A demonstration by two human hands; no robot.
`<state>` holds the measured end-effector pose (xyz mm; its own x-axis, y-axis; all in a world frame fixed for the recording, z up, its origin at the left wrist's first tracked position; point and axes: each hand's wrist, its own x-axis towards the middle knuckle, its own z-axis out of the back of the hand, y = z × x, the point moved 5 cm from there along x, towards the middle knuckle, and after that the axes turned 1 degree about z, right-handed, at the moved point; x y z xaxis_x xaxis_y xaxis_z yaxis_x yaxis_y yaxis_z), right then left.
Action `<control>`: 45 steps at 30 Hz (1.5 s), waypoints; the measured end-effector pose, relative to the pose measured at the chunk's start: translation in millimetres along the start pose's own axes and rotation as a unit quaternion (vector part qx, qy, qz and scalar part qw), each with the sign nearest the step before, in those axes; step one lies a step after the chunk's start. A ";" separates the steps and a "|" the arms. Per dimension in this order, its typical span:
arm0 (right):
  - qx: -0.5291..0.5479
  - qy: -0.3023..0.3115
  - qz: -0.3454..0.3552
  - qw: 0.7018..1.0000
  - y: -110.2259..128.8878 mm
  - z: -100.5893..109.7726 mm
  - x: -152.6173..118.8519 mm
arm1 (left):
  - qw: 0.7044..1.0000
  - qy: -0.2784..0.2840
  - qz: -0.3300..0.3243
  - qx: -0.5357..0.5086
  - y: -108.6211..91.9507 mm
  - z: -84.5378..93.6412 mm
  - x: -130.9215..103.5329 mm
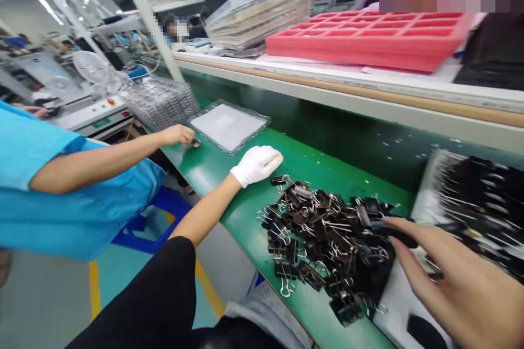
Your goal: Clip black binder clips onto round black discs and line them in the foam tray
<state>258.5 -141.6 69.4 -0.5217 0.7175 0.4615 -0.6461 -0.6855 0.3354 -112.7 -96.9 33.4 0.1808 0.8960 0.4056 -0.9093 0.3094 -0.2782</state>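
My left hand [256, 164], in a white glove, lies palm down on the green table [229, 212] with nothing visible in it, just left of a loose heap of black binder clips [327, 245]. Over the heap's right edge is my bare right hand [462, 283]. Its fingers are spread and its dark-tipped index finger touches the clips. Right of it a white tray [426, 196] holds rows of black clips, blurred.
A co-worker in a blue shirt reaches in from the left; that person's hand [177, 134] touches a small dark item [195, 143] beside a clear tray [229, 125]. Stacked clear trays [161, 101] stand behind it. A red compartment tray [368, 38] sits on the raised shelf.
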 end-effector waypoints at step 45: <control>-0.061 -0.215 0.169 0.960 52.1 31.9 20.0 | 0.767 0.201 0.047 -0.608 -201.9 0.9 60.5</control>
<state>232.2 -166.9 122.3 -0.4518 0.3221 0.8320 -0.5547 -0.8318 0.0208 81.5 -105.5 114.9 0.4581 0.8832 0.1006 0.0513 0.0867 -0.9949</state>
